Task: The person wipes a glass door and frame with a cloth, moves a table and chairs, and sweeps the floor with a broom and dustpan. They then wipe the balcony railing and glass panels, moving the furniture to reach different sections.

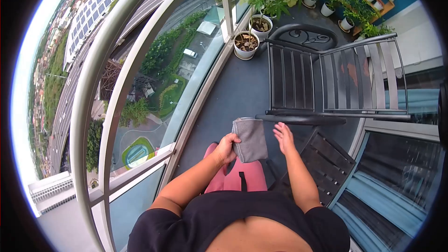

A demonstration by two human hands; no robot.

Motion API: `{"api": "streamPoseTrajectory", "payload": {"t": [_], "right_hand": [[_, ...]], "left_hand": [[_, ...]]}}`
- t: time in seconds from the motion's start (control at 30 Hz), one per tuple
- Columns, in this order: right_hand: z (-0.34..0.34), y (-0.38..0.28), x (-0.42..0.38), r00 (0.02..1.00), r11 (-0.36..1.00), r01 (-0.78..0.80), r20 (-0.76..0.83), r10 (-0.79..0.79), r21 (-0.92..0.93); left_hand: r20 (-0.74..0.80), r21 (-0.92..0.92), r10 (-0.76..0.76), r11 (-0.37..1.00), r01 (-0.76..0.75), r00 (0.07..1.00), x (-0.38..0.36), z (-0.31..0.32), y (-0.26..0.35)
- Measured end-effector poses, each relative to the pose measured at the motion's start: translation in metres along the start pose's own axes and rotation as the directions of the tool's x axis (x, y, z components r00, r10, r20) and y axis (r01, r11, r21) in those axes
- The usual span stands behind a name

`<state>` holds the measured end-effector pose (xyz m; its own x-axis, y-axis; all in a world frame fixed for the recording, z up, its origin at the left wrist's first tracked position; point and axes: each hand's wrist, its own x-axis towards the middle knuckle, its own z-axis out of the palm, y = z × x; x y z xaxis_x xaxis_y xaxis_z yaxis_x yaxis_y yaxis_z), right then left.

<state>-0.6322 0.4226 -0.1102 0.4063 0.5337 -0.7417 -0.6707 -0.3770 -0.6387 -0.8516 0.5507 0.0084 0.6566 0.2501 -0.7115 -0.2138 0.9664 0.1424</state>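
A folded grey cloth hangs in front of my body, with my left hand gripping its left edge between thumb and fingers. On the other side of the cloth, my right hand is raised with its fingers stretched out. It holds nothing, and a small gap separates it from the cloth. Just beyond both hands lies the near armrest of a dark slatted metal bench.
A glass balcony railing runs along my left, high above roads and greenery. Potted plants stand at the far end. Beside my right arm is a dark slatted chair, near a glass door with blue curtains. Grey floor shows between railing and bench.
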Motion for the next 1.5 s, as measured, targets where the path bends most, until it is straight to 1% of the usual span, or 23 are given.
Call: {"api": "streamPoseTrajectory", "payload": {"t": [0.07, 0.13, 0.2, 0.27, 0.33, 0.37, 0.5, 0.53, 0.6, 0.7, 0.73, 0.77, 0.83, 0.9, 0.97, 1.0, 1.07, 1.13, 1.2, 1.27, 1.3, 1.37, 1.5], "right_hand": [[0.071, -0.013, -0.016, 0.773, 0.842, -0.431, 0.614, 0.160, 0.324], [0.126, 0.015, -0.016, 0.588, 0.923, -0.254, 0.804, -0.090, 0.289], [0.182, 0.004, -0.038, 0.504, 0.854, -0.369, 0.851, -0.148, 0.368], [0.212, -0.005, -0.058, 0.450, 0.754, -0.516, 0.878, -0.167, 0.407], [0.238, -0.022, -0.060, 0.509, 0.955, -0.220, 0.859, -0.063, 0.200], [0.248, -0.039, -0.066, 0.430, 0.805, -0.540, 0.903, 0.013, 0.246], [0.265, -0.025, 0.016, 0.305, 0.787, -0.613, 0.939, 0.160, 0.065], [0.276, -0.030, 0.025, 0.374, 0.926, -0.377, 0.914, 0.158, -0.005], [0.305, -0.059, 0.036, 0.290, 0.837, -0.547, 0.937, 0.196, -0.005], [0.348, -0.102, 0.099, 0.182, 0.844, -0.514, 0.981, -0.066, 0.152], [0.366, -0.120, 0.125, 0.243, 0.904, -0.355, 0.957, -0.156, 0.238], [0.391, -0.141, 0.124, 0.609, 0.941, 0.026, 0.741, -0.283, 0.338], [0.437, -0.167, 0.106, 0.671, 0.856, 0.214, 0.565, -0.479, 0.471], [0.489, -0.172, 0.139, 0.399, 0.628, 0.447, 0.487, -0.777, 0.637], [0.550, -0.147, 0.166, -0.020, 0.057, 0.894, 0.167, -0.986, 0.444], [0.549, -0.131, 0.133, -0.327, -0.309, 0.933, 0.074, -0.942, 0.181], [0.549, -0.113, 0.134, -0.192, -0.142, 0.959, 0.198, -0.961, 0.243], [0.559, -0.055, 0.123, -0.447, -0.434, 0.894, 0.158, -0.881, 0.107], [0.564, 0.039, 0.059, -0.509, -0.523, 0.852, 0.231, -0.829, -0.002], [0.558, 0.125, -0.023, -0.582, -0.582, 0.803, 0.377, -0.720, 0.128], [0.549, 0.159, -0.064, -0.646, -0.587, 0.757, 0.467, -0.604, 0.287], [0.558, 0.225, -0.112, -0.884, -0.753, 0.467, 0.271, -0.382, 0.463], [0.564, 0.217, -0.121, -0.963, -0.827, 0.266, 0.168, -0.210, 0.496]], "left_hand": [[0.032, 0.071, 0.103, 0.992, -0.105, 0.994, -0.018, 0.016, 0.010], [0.036, 0.125, 0.224, 0.966, -0.227, 0.974, -0.040, 0.004, 0.019], [0.148, 0.607, 0.504, 0.633, -0.481, 0.851, -0.050, -0.010, 0.040], [0.039, 0.802, 0.643, 0.437, -0.408, 0.765, -0.097, -0.007, 0.056], [0.068, 0.857, 0.790, 0.267, -0.441, 0.610, -0.126, -0.021, 0.064], [0.070, 0.883, 0.861, 0.181, -0.433, 0.504, -0.140, -0.029, 0.069], [0.133, 0.985, 0.991, -0.136, -0.108, -0.029, -0.195, -0.068, 0.096], [0.169, 0.985, 0.973, -0.170, 0.009, -0.159, -0.208, -0.081, 0.106], [0.237, 0.956, 0.896, -0.145, 0.256, -0.375, -0.238, -0.100, 0.128], [0.334, 0.854, 0.829, -0.064, 0.517, -0.449, -0.272, -0.152, 0.156], [0.335, 0.845, 0.823, -0.046, 0.533, -0.459, -0.280, -0.164, 0.165], [0.393, 0.801, 0.800, -0.055, 0.596, -0.453, -0.286, -0.175, 0.175], [0.461, 0.745, 0.762, -0.053, 0.665, -0.456, -0.290, -0.184, 0.184], [0.103, 0.907, 0.866, 0.120, 0.404, -0.490, -0.282, -0.182, 0.182], [0.257, 0.905, 0.768, 0.022, 0.425, -0.587, -0.273, -0.182, 0.184], [0.272, 0.902, 0.748, 0.021, 0.431, -0.606, -0.272, -0.184, 0.182], [0.399, 0.869, 0.688, -0.073, 0.490, -0.606, -0.276, -0.197, 0.187], [0.371, 0.872, 0.711, -0.045, 0.487, -0.598, -0.281, -0.201, 0.189], [0.297, 0.889, 0.741, 0.015, 0.457, -0.602, -0.288, -0.204, 0.191], [0.364, 0.891, 0.579, 0.013, 0.454, -0.730, -0.253, -0.163, 0.181], [0.428, 0.864, 0.571, -0.032, 0.502, -0.700, -0.252, -0.166, 0.178], [0.551, 0.796, 0.547, -0.117, 0.594, -0.630, -0.251, -0.172, 0.171], [0.546, 0.836, 0.545, -0.305, 0.456, -0.636, -0.291, -0.226, 0.166]]}}
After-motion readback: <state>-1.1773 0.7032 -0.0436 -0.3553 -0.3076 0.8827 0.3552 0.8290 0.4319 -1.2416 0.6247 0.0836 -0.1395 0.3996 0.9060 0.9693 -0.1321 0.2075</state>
